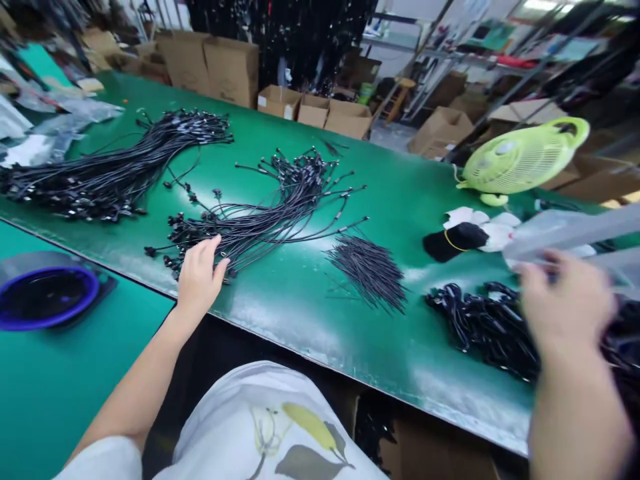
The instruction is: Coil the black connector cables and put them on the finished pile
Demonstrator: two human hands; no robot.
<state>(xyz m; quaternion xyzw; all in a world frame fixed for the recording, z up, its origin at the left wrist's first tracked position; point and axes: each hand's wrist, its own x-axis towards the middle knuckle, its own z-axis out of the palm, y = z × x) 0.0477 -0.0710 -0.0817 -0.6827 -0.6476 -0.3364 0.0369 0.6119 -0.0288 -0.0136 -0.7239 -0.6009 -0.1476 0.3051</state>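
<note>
My left hand (pixel 200 272) is at the near end of a loose pile of thin black cables (pixel 273 220), touching the connector ends. Its thumb stands apart from its fingers, and no cable is clearly gripped between them. On the right, my right hand (pixel 565 300) is smeared by motion above a heap of coiled, bundled black cables (pixel 493 330). Whether its fingers hold anything is not visible. Between the hands lies a bunch of thin black ties (pixel 367 270) on the green table (pixel 300 320).
A larger cable bundle (pixel 125 167) lies at the left. Toward the right are a green fan (pixel 523 157), a black roll with a yellow band (pixel 455 241) and clear plastic bags (pixel 560 230). Cardboard boxes (pixel 233 70) line the far edge. A blue-rimmed round dish (pixel 93 293) sits lower left.
</note>
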